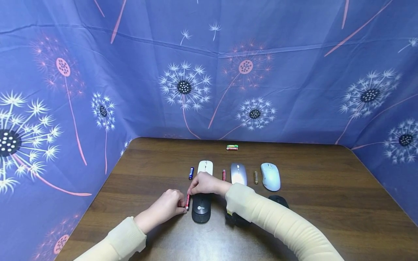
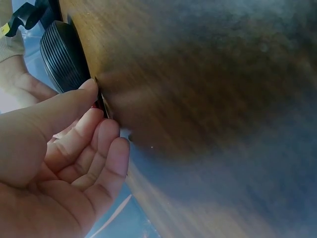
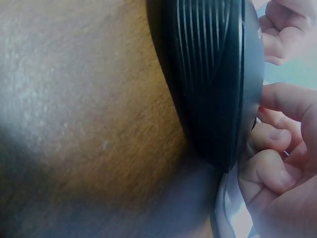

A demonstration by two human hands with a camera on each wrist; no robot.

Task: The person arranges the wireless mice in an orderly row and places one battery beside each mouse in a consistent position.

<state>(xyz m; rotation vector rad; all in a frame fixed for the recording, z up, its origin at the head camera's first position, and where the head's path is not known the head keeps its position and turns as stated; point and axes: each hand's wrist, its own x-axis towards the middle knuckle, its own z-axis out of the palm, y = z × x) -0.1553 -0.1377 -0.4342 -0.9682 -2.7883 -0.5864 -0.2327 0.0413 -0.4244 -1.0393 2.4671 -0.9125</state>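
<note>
A red battery (image 1: 187,202) lies on the table along the left side of a black mouse (image 1: 201,210) with a white logo. My left hand (image 1: 167,204) has thumb and fingertips at its near end, pinching it; in the left wrist view only a sliver of red shows between them. From above, my right hand (image 1: 207,183) reaches over the black mouse and holds the far end with its fingertips. Ridges mark the black mouse's side (image 3: 203,54) in the right wrist view, where the battery is hidden behind it. The right hand partly covers a white mouse (image 1: 205,166).
To the right stand a silver-grey mouse (image 1: 238,174), a pale blue mouse (image 1: 270,177) and a partly hidden black mouse (image 1: 278,199). Between the mice lie a blue battery (image 1: 191,173), a red one (image 1: 224,175) and a gold one (image 1: 255,177). Green and red batteries (image 1: 232,147) lie at the back.
</note>
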